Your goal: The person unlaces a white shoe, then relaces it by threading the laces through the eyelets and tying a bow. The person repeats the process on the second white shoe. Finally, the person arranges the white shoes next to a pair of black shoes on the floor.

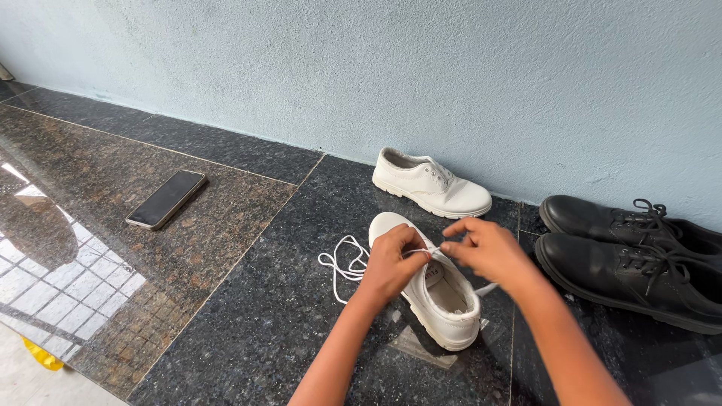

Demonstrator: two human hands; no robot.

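My left hand (pixel 389 263) and right hand (pixel 485 248) each pinch the white shoelace (pixel 342 265) taut between their fingertips, right over the near white shoe (pixel 444 301) on the dark stone floor (pixel 256 316). The lace's slack loops to the left of that shoe. Its mate (pixel 432 184) sits by the wall, black shoes (pixel 632 259) at right, a phone (pixel 166 198) well left.

A phone (pixel 166 198), 2 black shoes (pixel 628 259), a pale wall (pixel 376 68).
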